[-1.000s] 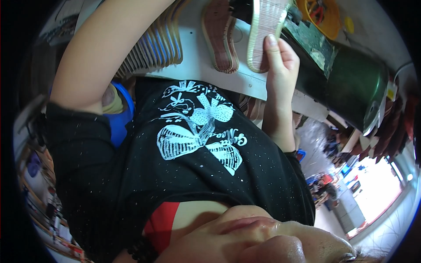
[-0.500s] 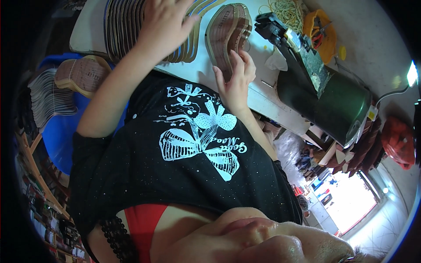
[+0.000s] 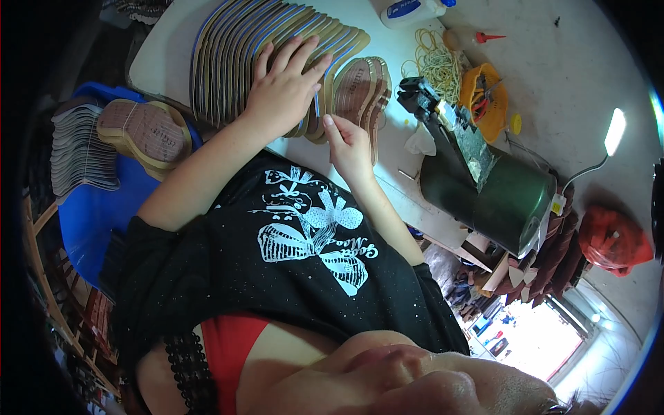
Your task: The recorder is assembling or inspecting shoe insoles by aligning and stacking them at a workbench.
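Note:
My left hand (image 3: 283, 90) lies flat with fingers spread on a long fanned row of thin insoles (image 3: 228, 48) with blue edges on the white table (image 3: 166, 55). Just right of it is a small pile of brown soles (image 3: 364, 86). My right hand (image 3: 349, 142) is at the near end of that pile, fingers curled around the edge of the top sole. My black printed shirt fills the middle of the view.
A dark green cylindrical machine (image 3: 487, 190) stands to the right on the table. Behind it are loose rubber bands (image 3: 436, 66), an orange dish of tools (image 3: 484, 100) and a white bottle (image 3: 415, 10). A blue bin (image 3: 104, 207) at left holds tan soles (image 3: 142, 131) and grey insoles (image 3: 79, 152).
My right hand has brought a sole down from the air onto the brown pile. My left hand has come to rest flat on the fanned insoles. The view has tilted toward the table.

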Motion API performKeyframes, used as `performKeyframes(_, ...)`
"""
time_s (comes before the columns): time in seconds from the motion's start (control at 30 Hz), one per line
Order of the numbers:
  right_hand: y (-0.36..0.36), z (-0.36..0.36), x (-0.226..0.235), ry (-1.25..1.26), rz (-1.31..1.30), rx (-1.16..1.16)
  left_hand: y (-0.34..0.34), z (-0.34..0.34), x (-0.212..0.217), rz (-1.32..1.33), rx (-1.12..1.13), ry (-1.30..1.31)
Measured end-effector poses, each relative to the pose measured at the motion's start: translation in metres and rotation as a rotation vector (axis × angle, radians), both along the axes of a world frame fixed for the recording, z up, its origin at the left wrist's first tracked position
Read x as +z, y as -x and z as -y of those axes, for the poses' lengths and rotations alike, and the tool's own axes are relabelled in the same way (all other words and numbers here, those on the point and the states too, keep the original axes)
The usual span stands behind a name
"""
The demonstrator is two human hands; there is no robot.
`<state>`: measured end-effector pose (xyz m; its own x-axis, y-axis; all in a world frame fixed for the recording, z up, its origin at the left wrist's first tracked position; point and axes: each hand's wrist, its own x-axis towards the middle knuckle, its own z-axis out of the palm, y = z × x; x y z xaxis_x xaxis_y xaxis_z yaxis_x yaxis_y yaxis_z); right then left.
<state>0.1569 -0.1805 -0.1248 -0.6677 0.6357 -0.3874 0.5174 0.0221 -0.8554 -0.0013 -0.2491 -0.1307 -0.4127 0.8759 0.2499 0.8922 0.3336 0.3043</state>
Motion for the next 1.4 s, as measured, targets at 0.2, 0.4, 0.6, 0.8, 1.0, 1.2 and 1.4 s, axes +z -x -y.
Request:
performKeyframes(0.2, -0.002, -0.008, 0.006, -0.07, -0.056, -0.006, -0.001, -0.002, 0.0, -0.014, 0.002, 0.022)
performKeyframes(0.4, -0.011, -0.017, 0.017, -0.164, -0.07, -0.001, 0.002, -0.002, 0.002, -0.064, -0.015, 0.053)
performKeyframes(0.6, -0.034, -0.018, 0.083, -0.349, -0.011, 0.136, 0.003, -0.001, 0.004, -0.057, -0.029, 0.064)
performKeyframes(0.8, -0.069, -0.006, 0.126, -0.355, -0.142, 0.208, -0.001, 0.005, -0.015, 0.779, -0.07, -0.562)
performKeyframes(1.0, -0.064, -0.006, 0.109, -0.164, -0.235, 0.335, -0.02, -0.004, 0.075, 2.181, -0.159, -0.669)
performKeyframes(1.2, -0.059, -0.016, 0.063, 0.372, -0.714, 0.067, -0.049, -0.024, 0.093, 2.092, -0.2, -0.488)
performKeyframes(1.4, -0.037, -0.01, 0.074, 0.337, -0.912, -0.321, -0.068, -0.028, 0.088, 1.975, -0.214, -0.501)
